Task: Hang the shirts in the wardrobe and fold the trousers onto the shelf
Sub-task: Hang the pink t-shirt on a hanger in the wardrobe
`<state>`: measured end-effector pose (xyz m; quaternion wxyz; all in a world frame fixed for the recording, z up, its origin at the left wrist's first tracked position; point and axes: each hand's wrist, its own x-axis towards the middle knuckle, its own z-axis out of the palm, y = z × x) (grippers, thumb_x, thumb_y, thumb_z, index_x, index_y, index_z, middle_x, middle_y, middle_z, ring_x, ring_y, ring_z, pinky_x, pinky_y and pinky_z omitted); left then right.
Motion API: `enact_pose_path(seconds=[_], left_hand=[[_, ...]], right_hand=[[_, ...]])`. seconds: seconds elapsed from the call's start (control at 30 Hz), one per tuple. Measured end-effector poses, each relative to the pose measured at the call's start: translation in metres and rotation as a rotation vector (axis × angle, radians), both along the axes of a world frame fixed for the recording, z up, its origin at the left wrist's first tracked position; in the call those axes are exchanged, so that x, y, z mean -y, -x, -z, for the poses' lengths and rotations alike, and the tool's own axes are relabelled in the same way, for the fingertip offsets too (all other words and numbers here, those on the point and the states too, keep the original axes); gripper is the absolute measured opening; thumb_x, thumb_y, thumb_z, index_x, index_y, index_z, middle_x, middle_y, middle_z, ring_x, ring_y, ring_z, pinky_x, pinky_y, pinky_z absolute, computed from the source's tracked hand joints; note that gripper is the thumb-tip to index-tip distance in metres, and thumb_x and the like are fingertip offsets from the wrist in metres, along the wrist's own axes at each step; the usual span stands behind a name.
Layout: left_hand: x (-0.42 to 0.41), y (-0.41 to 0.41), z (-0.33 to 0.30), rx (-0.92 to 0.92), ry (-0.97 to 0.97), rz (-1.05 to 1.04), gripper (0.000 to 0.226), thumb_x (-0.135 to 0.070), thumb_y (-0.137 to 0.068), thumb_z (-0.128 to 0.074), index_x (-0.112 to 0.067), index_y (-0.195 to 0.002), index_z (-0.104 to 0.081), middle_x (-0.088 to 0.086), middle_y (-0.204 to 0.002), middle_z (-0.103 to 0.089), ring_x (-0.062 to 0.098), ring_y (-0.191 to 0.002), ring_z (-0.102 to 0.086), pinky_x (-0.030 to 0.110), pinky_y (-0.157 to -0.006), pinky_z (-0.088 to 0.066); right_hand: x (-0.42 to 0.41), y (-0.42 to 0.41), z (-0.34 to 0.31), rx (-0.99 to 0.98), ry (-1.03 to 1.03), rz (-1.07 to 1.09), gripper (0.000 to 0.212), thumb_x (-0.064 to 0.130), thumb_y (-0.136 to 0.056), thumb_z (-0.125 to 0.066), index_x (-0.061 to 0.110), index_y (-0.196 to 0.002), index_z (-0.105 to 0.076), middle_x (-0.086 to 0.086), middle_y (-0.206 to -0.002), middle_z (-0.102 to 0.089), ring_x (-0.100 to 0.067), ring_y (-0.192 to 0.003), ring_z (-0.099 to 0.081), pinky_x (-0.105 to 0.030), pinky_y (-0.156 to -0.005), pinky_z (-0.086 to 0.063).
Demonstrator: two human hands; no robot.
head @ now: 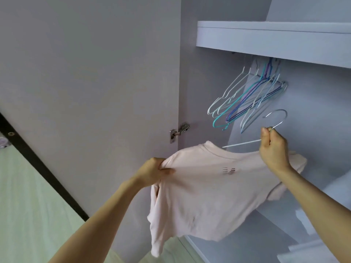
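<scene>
Soft pink cotton shirt (pixel 205 190) droops from thin wire hanger (pixel 275 120).

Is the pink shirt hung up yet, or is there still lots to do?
Not yet. The left hand grips the pink T-shirt at one shoulder, and the right hand holds a white wire hanger below its hook. The hanger still has to go onto the rail beside the empty hangers. No hung shirts or trousers are in view.

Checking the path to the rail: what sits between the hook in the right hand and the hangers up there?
Nothing: in the head view only bare wardrobe back panel shows between the hook and the hanging hangers.
</scene>
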<state>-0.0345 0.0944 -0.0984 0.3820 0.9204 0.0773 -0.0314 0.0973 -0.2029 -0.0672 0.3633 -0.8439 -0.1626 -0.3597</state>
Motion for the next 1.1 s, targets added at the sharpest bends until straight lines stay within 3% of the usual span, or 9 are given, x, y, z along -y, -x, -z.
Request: enact_pose_path(seconds=[0.1,0.27,0.33,0.43,0.53,0.63,0.73,0.97,1.1], left_hand=[[0.007,-0.006,-0.009,0.147,0.015,-0.025,0.031,-0.030,-0.076,-0.076,-0.017,-0.065,-0.050,-0.005,-0.060,-0.046,0.011,-0.056,-0.037,0.017,-0.051,-0.031],[0.017,-0.007,-0.014,0.350,0.048,-0.025,0.015,-0.034,-0.073,-0.077,-0.030,-0.083,-0.066,-0.019,-0.059,-0.056,0.000,-0.061,-0.050,0.008,-0.059,-0.036],[0.016,-0.007,-0.012,0.347,-0.037,0.019,0.024,-0.035,-0.077,-0.074,-0.026,-0.098,-0.069,-0.016,-0.074,-0.053,0.001,-0.066,-0.051,0.011,-0.065,-0.037],[0.023,-0.011,-0.011,0.348,-0.084,0.057,0.044,-0.035,-0.082,-0.068,-0.018,-0.122,-0.059,-0.004,-0.112,-0.052,0.011,-0.093,-0.056,0.014,-0.078,-0.036],[0.040,-0.019,-0.015,0.285,-0.164,0.122,0.040,-0.039,-0.090,-0.057,-0.018,-0.124,-0.058,-0.004,-0.124,-0.056,0.015,-0.112,-0.055,0.021,-0.089,-0.039],[0.059,-0.021,-0.019,0.273,-0.307,0.212,0.026,-0.038,-0.095,-0.047,-0.024,-0.103,-0.067,-0.007,-0.109,-0.067,0.021,-0.102,-0.058,0.028,-0.081,-0.042],[0.075,-0.024,-0.017,0.315,-0.392,0.277,0.025,-0.038,-0.096,-0.044,-0.026,-0.099,-0.066,-0.008,-0.104,-0.068,0.024,-0.098,-0.059,0.032,-0.079,-0.046],[0.097,-0.029,-0.026,0.611,-0.302,-0.027,0.020,-0.026,-0.094,-0.052,-0.016,-0.093,-0.070,0.010,-0.081,-0.070,0.039,-0.079,-0.061,0.036,-0.063,-0.045],[0.098,-0.033,-0.034,0.633,-0.310,-0.010,0.017,-0.028,-0.092,-0.055,-0.022,-0.089,-0.071,0.006,-0.072,-0.069,0.037,-0.075,-0.061,0.029,-0.058,-0.035]], right_hand=[[0.012,0.004,0.006,0.034,0.088,0.047,0.029,0.003,-0.088,-0.044,-0.014,-0.066,-0.050,-0.033,-0.059,-0.054,-0.049,-0.054,-0.054,-0.046,-0.054,-0.043],[0.020,0.006,0.006,-0.039,-0.043,0.098,0.039,0.020,-0.091,-0.035,-0.011,-0.071,-0.049,-0.033,-0.067,-0.055,-0.045,-0.062,-0.052,-0.037,-0.059,-0.030],[0.022,0.008,0.005,-0.064,-0.128,0.117,0.042,0.024,-0.090,-0.033,-0.011,-0.071,-0.048,-0.032,-0.067,-0.054,-0.041,-0.062,-0.050,-0.035,-0.059,-0.021],[0.016,0.017,0.005,-0.082,-0.093,0.085,0.040,0.021,-0.091,-0.036,-0.011,-0.069,-0.048,-0.031,-0.065,-0.054,-0.041,-0.061,-0.052,-0.040,-0.061,-0.024],[0.003,0.029,0.005,-0.085,-0.027,0.026,0.036,0.015,-0.092,-0.039,-0.010,-0.070,-0.051,-0.031,-0.065,-0.055,-0.043,-0.061,-0.055,-0.041,-0.062,-0.026],[-0.005,0.038,0.000,-0.077,0.042,0.022,0.036,0.020,-0.090,-0.039,-0.008,-0.072,-0.054,-0.032,-0.070,-0.056,-0.045,-0.065,-0.055,-0.041,-0.064,-0.031],[-0.005,0.045,-0.005,-0.079,0.062,0.049,0.031,0.013,-0.095,-0.045,-0.008,-0.075,-0.055,-0.032,-0.075,-0.058,-0.047,-0.070,-0.055,-0.041,-0.065,-0.033],[0.003,0.053,-0.020,-0.104,0.182,0.067,0.026,0.012,-0.096,-0.046,-0.007,-0.087,-0.060,-0.030,-0.086,-0.062,-0.047,-0.079,-0.057,-0.041,-0.067,-0.040],[0.013,0.054,-0.020,-0.155,0.151,0.080,0.030,0.016,-0.097,-0.043,-0.007,-0.083,-0.057,-0.030,-0.084,-0.061,-0.047,-0.080,-0.054,-0.040,-0.067,-0.033]])
